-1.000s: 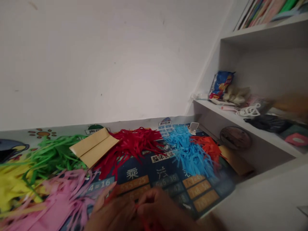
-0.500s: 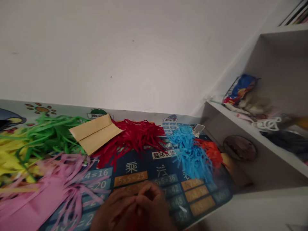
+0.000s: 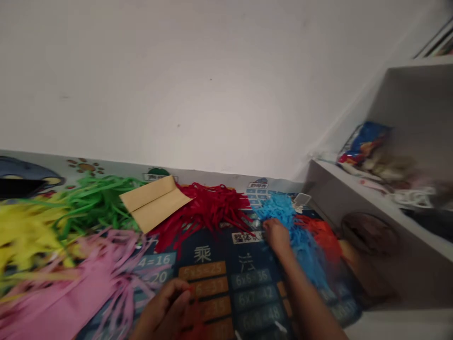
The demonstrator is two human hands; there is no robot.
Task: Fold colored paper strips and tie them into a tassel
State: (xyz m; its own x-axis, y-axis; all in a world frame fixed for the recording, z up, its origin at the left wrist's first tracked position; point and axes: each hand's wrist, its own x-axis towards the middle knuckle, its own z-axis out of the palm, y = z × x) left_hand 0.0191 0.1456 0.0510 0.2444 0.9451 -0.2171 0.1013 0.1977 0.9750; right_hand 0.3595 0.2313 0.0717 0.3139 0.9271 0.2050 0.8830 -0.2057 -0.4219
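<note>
My left hand is low in the view over the dark printed mat, its thumb and fingers pinched together on a thin, see-through red thing; blur hides its exact kind. Farther forward, my right hand reaches to the left edge of the blue paper strips, fingers curled in against them. Which strips it grips is hard to make out. Beside the blue heap lie orange-red paper strips. Dark red paper strips are left of my right hand, partly under a tan paper envelope.
Green, yellow and pink paper strips lie on the left. The mat shows multiplication tables. A white wall stands behind. At right is a shelf with packets and a white cord.
My hands were together at the bottom and have come apart. The right has moved forward and right to the blue strips; the left stays low with the red thing. The view has shifted slightly.
</note>
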